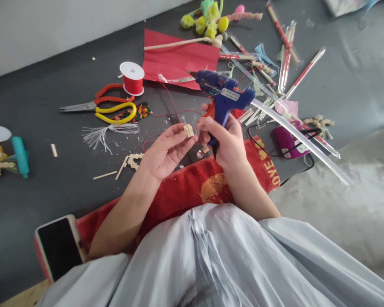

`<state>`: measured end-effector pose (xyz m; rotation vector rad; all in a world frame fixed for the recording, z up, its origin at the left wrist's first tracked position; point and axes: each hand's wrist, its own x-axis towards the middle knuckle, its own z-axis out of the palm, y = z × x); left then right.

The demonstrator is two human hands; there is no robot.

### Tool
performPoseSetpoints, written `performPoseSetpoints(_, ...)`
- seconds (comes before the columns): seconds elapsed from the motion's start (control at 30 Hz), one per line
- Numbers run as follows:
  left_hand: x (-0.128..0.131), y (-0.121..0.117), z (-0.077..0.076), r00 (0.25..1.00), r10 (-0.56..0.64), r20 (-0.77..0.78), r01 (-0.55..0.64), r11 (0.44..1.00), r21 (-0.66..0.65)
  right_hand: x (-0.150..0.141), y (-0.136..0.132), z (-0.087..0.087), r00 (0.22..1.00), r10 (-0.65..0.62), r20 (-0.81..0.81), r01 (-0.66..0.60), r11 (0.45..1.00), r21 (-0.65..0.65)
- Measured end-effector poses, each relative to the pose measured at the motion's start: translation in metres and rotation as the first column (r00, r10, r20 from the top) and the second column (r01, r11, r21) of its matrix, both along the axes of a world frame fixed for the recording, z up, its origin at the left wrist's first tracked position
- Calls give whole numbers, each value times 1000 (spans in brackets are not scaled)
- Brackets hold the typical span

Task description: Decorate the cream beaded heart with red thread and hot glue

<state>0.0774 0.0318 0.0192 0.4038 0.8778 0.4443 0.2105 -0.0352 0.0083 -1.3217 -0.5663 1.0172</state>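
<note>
My right hand (pixel 225 136) is wrapped round the handle of a blue hot glue gun (pixel 222 102). Its nozzle points to the upper left, and a long clear glue stick (pixel 301 138) sticks out of its back. In my left hand (pixel 166 149), a small piece made of short pale wooden sticks (pixel 188 130) is pinched between thumb and fingers. The two hands are close together above a red towel (pixel 185 187). A beaded ring of pale bits (pixel 135 161) and two thin wooden sticks (pixel 105 175) lie left of my left wrist.
Orange-and-yellow-handled scissors (pixel 115 106) and a red thread spool (pixel 132 80) lie left. Red paper (pixel 179 57) is behind the hands. Wrapped sticks (pixel 286 55) and a purple box (pixel 289 138) with a black cord lie right. A phone (pixel 60 245) rests at lower left.
</note>
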Motion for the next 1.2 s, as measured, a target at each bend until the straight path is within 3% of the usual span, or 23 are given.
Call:
performPoseSetpoints(0.27,-8,8,-6,999,52,-1,-52,997,52,23,-39,26,993,30,111,-28,999,-21)
performPoseSetpoints(0.47,-10,11,-7,999,53,-5,-53,997,58,22,-63,27,973,210,90,-192,965,-177)
performPoseSetpoints(0.63,-9,10,-4,996,88,11,-88,996,34,16,-65,28,960,270,71,-253,949,-188)
performPoseSetpoints(1.2,-10,10,-3,997,79,3,-79,991,104,17,-67,27,960,269,75,-252,951,-180)
